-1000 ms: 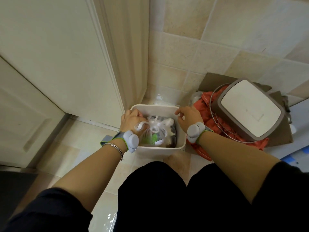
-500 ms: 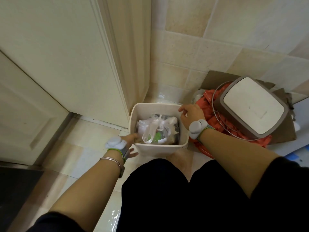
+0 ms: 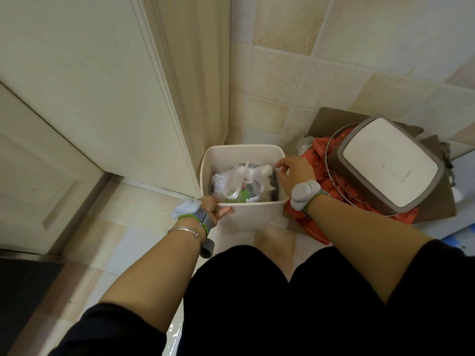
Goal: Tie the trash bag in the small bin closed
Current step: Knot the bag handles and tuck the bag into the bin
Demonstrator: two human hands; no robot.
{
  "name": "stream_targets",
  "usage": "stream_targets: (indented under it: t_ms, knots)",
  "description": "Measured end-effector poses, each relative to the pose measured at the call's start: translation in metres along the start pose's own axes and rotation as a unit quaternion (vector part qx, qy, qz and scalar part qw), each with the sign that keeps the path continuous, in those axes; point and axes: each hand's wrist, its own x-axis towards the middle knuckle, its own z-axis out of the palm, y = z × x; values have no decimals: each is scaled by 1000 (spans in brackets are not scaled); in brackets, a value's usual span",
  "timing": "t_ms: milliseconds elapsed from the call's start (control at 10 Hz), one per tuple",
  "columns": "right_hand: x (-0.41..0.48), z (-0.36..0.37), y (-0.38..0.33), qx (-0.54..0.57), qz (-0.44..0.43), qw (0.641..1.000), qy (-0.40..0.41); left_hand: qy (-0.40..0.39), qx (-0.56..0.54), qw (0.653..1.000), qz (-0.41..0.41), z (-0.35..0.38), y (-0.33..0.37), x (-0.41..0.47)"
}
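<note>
A small white bin (image 3: 253, 217) stands on the tiled floor in the corner between a door frame and the wall. Inside it lies a clear trash bag (image 3: 243, 182), knotted at the top, with green and dark waste showing through. My left hand (image 3: 214, 208) grips the bin's near left rim, fingers curled over the edge. My right hand (image 3: 293, 169) rests on the bin's right rim, with the fingers spread along the edge. Neither hand touches the bag.
The bin's grey-rimmed lid (image 3: 388, 164) lies tilted on an orange cloth (image 3: 321, 215) and brown cardboard (image 3: 437, 209) to the right. A cream door (image 3: 77, 98) and its frame stand close on the left. My dark-clothed knees fill the bottom.
Both hands left the knotted bag. My left hand swung out around the bin and took hold of its near left rim; my right hand moved to the right rim.
</note>
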Motion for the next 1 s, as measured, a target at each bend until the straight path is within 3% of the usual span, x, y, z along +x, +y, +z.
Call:
stream_targets:
  t_ms: [400, 600, 800, 1000]
  knots:
    - [38, -35, 19, -23, -8, 1000, 16, -10, 84, 996, 14, 65, 60, 60]
    - [55, -43, 28, -32, -13, 999, 13, -20, 117, 990, 78, 82, 79, 77]
    - [62, -45, 32, -27, -10, 1000, 8, 18, 122, 989, 78, 88, 85, 98]
    - [57, -39, 30, 5, 2, 1000, 11, 15, 80, 990, 117, 93, 68, 65]
